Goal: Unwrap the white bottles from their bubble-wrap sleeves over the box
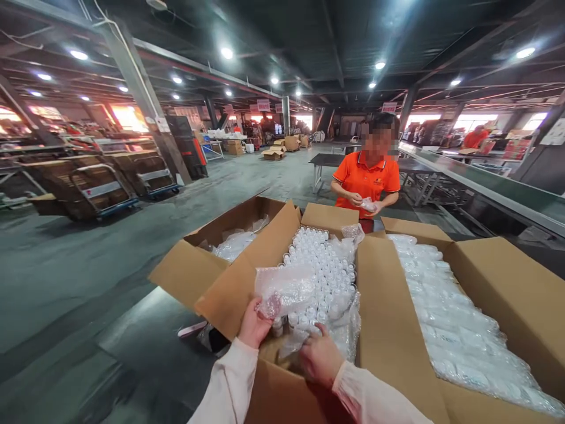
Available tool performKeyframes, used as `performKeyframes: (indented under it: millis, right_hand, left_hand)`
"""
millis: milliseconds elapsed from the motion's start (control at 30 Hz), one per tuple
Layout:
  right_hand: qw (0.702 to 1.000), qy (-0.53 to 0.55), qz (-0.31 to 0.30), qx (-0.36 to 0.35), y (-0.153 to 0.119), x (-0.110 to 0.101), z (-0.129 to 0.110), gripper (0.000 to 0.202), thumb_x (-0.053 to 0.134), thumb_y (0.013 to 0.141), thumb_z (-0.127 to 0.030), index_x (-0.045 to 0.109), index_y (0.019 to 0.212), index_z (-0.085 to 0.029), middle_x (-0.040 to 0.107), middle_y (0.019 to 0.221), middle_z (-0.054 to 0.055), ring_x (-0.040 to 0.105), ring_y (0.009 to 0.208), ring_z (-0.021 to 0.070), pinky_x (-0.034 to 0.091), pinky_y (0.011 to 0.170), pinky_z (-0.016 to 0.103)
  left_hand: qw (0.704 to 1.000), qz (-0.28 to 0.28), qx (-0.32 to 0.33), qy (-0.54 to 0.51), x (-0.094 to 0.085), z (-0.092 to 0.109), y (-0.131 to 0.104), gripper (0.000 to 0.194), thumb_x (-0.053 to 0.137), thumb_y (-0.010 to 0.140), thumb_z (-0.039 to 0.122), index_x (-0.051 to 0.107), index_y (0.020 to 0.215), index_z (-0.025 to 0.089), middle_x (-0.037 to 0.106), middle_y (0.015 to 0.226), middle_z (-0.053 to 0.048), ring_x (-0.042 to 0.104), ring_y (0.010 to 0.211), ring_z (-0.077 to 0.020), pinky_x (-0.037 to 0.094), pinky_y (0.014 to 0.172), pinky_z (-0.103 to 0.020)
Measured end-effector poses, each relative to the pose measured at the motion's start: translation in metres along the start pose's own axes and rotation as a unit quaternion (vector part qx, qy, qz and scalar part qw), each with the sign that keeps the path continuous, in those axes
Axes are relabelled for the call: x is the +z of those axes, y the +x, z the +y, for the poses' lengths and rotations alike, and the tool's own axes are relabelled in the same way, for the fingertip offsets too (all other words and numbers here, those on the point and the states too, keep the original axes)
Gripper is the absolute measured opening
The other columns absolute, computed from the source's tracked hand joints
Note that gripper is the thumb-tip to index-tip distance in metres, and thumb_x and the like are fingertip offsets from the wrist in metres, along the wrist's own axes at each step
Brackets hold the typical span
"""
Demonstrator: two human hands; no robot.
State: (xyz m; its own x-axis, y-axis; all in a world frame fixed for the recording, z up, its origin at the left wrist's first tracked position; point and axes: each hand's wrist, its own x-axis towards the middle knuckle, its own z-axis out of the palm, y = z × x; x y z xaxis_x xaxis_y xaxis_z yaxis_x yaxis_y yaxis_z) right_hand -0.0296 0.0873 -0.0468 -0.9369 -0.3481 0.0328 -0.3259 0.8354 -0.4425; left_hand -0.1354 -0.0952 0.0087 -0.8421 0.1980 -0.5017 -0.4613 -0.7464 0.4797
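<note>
My left hand [255,324] pinches the lower left corner of a clear bubble wrap bag [286,287] above the middle cardboard box [278,235]. Under and behind the bag stand many small bottles with white caps [315,250], packed close together. My right hand [321,355] is low over the near end of the same box, its fingers curled beside loose bubble wrap [348,330]; what it holds, if anything, is hidden. More bubble wrap lies along the box's right side.
An open box of wrapped packs [459,318] stands at the right, another box with bubble wrap [236,242] at the left. Across the boxes, a person in an orange shirt [367,179] holds a small wrapped item. Loaded carts [99,188] stand far left.
</note>
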Motion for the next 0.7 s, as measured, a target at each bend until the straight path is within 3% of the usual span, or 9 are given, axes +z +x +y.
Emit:
performKeyframes:
  millis: [67, 167, 267, 367, 433, 500, 567, 600, 700]
  right_hand:
    - [0.978, 0.188, 0.075, 0.044, -0.007, -0.019, 0.001, 0.029, 0.058, 0.08, -0.04, 0.069, 0.098, -0.019, 0.069, 0.097, 0.011, 0.061, 0.09, 0.0248, 0.043, 0.092, 0.047]
    - [0.874, 0.45, 0.155, 0.099, -0.02, -0.045, 0.009, 0.067, 0.058, 0.071, -0.067, 0.058, 0.12, -0.022, 0.06, 0.12, 0.013, 0.059, 0.103, 0.0267, 0.05, 0.084, 0.04]
    - [0.832, 0.505, 0.18, 0.14, -0.04, -0.062, 0.021, 0.048, 0.067, 0.068, -0.062, 0.068, 0.093, -0.021, 0.067, 0.096, 0.008, 0.061, 0.092, 0.0232, 0.049, 0.083, 0.037]
    - [0.823, 0.497, 0.198, 0.192, -0.069, -0.082, 0.039, 0.042, 0.069, 0.067, -0.059, 0.068, 0.074, -0.017, 0.065, 0.074, 0.005, 0.06, 0.071, 0.0189, 0.051, 0.07, 0.033]
    - [0.818, 0.448, 0.263, 0.248, -0.089, -0.103, 0.054, 0.047, 0.07, 0.062, -0.061, 0.069, 0.079, -0.017, 0.066, 0.075, 0.006, 0.06, 0.068, 0.0193, 0.051, 0.064, 0.031]
    - [0.817, 0.33, 0.367, 0.298, -0.102, -0.127, 0.067, 0.05, 0.069, 0.06, -0.062, 0.069, 0.084, -0.018, 0.068, 0.078, 0.006, 0.061, 0.069, 0.0207, 0.051, 0.063, 0.031]
    - [0.834, 0.181, 0.437, 0.283, -0.107, -0.145, 0.07, 0.044, 0.063, 0.067, -0.06, 0.069, 0.083, -0.02, 0.068, 0.079, 0.007, 0.062, 0.073, 0.0217, 0.051, 0.067, 0.033]
    - [0.854, 0.114, 0.442, 0.249, -0.107, -0.148, 0.066, 0.04, 0.059, 0.072, -0.058, 0.07, 0.081, -0.02, 0.067, 0.078, 0.007, 0.062, 0.075, 0.0218, 0.05, 0.069, 0.034]
    - [0.932, -0.006, 0.335, 0.136, -0.1, -0.135, 0.047, 0.035, 0.046, 0.084, -0.046, 0.07, 0.075, -0.022, 0.066, 0.081, 0.008, 0.062, 0.078, 0.0202, 0.049, 0.071, 0.032]
  left_hand:
    - [0.999, -0.012, -0.039, -0.007, 0.001, -0.007, -0.01, 0.027, 0.037, 0.087, 0.013, 0.056, 0.103, 0.004, 0.071, 0.076, -0.01, 0.07, 0.074, -0.0186, 0.057, 0.07, -0.03]
    - [0.996, -0.021, -0.087, 0.024, 0.005, -0.036, -0.023, 0.024, 0.042, 0.083, 0.014, 0.055, 0.102, 0.007, 0.071, 0.078, -0.01, 0.07, 0.072, -0.0182, 0.056, 0.07, -0.031]
    - [0.986, -0.054, -0.073, 0.141, 0.004, -0.07, -0.03, 0.016, 0.049, 0.08, 0.02, 0.055, 0.092, 0.011, 0.068, 0.078, -0.007, 0.067, 0.07, -0.0172, 0.055, 0.068, -0.031]
    - [0.949, -0.07, -0.011, 0.309, -0.003, -0.082, -0.027, 0.017, 0.055, 0.08, 0.031, 0.055, 0.087, 0.015, 0.067, 0.084, -0.006, 0.065, 0.075, -0.0185, 0.053, 0.069, -0.032]
    - [0.884, -0.024, 0.075, 0.461, -0.012, -0.072, -0.019, 0.024, 0.06, 0.077, 0.035, 0.056, 0.092, 0.016, 0.067, 0.098, -0.01, 0.063, 0.093, -0.0227, 0.05, 0.08, -0.033]
    - [0.741, 0.059, 0.144, 0.653, -0.023, -0.056, -0.008, 0.03, 0.061, 0.077, 0.034, 0.057, 0.1, 0.015, 0.063, 0.113, -0.016, 0.056, 0.112, -0.0281, 0.043, 0.092, -0.036]
    - [0.594, 0.111, 0.139, 0.784, -0.031, -0.043, 0.004, 0.034, 0.057, 0.08, 0.036, 0.06, 0.103, 0.012, 0.062, 0.116, -0.021, 0.054, 0.116, -0.0335, 0.041, 0.094, -0.04]
    - [0.543, 0.115, 0.121, 0.823, -0.033, -0.039, 0.009, 0.035, 0.054, 0.081, 0.039, 0.062, 0.102, 0.011, 0.064, 0.114, -0.022, 0.057, 0.113, -0.0355, 0.042, 0.092, -0.042]
    - [0.525, 0.086, 0.076, 0.843, -0.035, -0.039, 0.018, 0.035, 0.051, 0.081, 0.042, 0.067, 0.095, 0.013, 0.067, 0.109, -0.022, 0.062, 0.105, -0.0384, 0.046, 0.084, -0.045]
